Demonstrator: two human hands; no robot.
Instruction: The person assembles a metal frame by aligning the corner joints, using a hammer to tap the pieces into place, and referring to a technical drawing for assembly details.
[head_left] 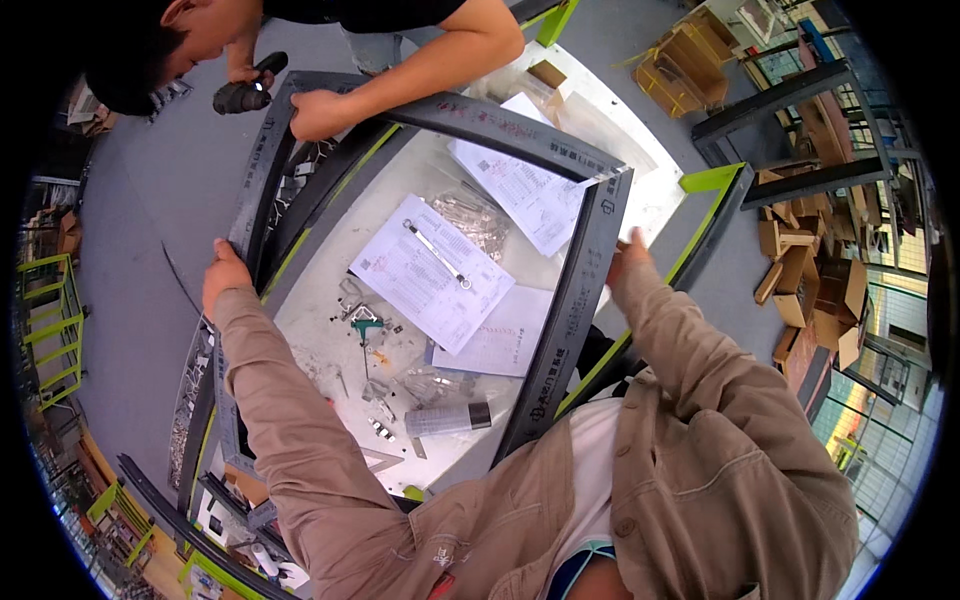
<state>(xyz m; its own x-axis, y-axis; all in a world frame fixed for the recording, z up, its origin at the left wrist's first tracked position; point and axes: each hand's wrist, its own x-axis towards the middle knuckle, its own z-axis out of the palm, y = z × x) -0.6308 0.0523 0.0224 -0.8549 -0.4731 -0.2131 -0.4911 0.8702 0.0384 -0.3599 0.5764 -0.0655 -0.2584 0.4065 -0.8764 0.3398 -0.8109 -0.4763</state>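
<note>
A dark grey metal window frame point(583, 265) lies across the workbench in front of me. My left hand point(224, 272) is closed on its left side. On the right side my right hand point(628, 258) grips the outer edge, thumb up, with most of its fingers hidden behind the profile. Across from me a co-worker's hand point(318, 115) rests on the far left corner, and the other hand holds a cordless drill point(243, 95). Inside the frame a combination wrench point(437, 255) lies on printed sheets point(400, 285).
On the white bench top point(320, 285) are a green-handled tool point(366, 323), a spray can point(447, 419), small metal parts and bagged hardware point(470, 218). Green-edged bench rails point(700, 235) run beside me. Cardboard boxes point(810, 285) and a frame rack point(790, 130) stand at right.
</note>
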